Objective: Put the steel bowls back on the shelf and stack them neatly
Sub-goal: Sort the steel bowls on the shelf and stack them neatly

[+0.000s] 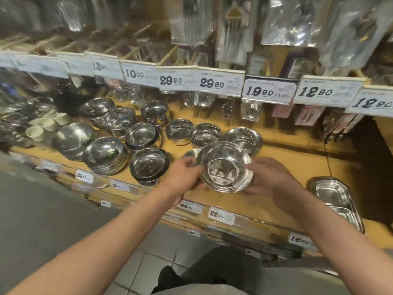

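Observation:
A stack of shiny steel bowls (225, 169) is held between both hands just above the front of the yellow shelf (287, 167). My left hand (185, 173) grips its left rim with curled fingers. My right hand (270, 177) cups its right side. Behind the stack stand more steel bowls, one (242, 138) at the right, one (205, 134) in the middle and one (178, 129) to the left. A small bowl (190, 153) peeks out behind my left hand. Further stacks (148, 165) sit to the left.
Steel divided trays (336, 199) lie at the shelf's right front. Larger bowl stacks (104, 154) and white cups (40, 126) fill the left. Price tags (221, 216) line the shelf edge. Bagged utensils (251, 109) hang above the back. Tiled floor lies below.

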Demonstrator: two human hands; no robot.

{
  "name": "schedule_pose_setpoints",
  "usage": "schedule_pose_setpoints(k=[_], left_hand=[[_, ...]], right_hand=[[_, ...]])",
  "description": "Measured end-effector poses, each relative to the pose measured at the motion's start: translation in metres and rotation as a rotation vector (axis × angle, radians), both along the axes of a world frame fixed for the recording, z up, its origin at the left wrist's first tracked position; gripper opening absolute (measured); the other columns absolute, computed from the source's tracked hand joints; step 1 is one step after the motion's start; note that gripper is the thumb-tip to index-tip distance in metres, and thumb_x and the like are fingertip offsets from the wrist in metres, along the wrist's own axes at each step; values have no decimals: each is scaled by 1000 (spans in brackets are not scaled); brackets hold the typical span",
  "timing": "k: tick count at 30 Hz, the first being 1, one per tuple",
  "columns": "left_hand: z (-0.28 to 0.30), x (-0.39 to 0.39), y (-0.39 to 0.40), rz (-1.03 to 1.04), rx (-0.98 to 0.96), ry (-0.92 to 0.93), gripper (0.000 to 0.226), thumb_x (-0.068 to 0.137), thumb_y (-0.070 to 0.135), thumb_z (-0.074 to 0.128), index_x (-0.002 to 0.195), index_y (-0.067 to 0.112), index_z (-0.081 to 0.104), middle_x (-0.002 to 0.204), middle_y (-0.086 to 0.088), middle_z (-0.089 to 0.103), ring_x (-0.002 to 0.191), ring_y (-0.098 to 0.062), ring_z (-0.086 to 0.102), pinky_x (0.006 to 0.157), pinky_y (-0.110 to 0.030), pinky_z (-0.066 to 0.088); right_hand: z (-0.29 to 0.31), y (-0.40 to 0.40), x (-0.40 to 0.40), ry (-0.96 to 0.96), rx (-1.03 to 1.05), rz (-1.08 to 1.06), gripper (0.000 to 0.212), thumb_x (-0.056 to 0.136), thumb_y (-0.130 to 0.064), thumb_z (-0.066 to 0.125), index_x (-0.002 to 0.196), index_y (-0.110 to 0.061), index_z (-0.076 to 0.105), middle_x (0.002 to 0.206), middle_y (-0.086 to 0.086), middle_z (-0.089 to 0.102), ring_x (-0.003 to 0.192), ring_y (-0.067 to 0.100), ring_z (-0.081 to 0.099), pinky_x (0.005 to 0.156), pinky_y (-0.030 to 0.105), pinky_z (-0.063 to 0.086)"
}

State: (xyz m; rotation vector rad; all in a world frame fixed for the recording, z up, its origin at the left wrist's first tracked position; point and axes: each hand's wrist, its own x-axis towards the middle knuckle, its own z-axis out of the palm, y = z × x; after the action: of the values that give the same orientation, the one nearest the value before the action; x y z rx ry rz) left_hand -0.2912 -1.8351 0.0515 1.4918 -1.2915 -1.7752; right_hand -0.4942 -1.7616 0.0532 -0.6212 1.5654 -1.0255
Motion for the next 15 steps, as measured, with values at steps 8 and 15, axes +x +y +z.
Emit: schedule_pose_setpoints(k=[8,15], left_hand=[[28,145,-29,298,-68,-106,27,91,15,61,65,21,65,67,2,65,62,-12,60,67,-28,55],[10,242,-74,423,-72,-7,2,92,9,65,92,10,66,93,-11,69,79,-21,63,74,-28,55]], right_hand=[[22,-71,118,-114,-60,285,27,95,-8,67,121,-5,63,109,14,77,103,28,74,79,32,64],[13,-129,223,-138,-77,260,24,95,-2,65,118,-4,65,96,6,80,91,19,78,68,24,63]])
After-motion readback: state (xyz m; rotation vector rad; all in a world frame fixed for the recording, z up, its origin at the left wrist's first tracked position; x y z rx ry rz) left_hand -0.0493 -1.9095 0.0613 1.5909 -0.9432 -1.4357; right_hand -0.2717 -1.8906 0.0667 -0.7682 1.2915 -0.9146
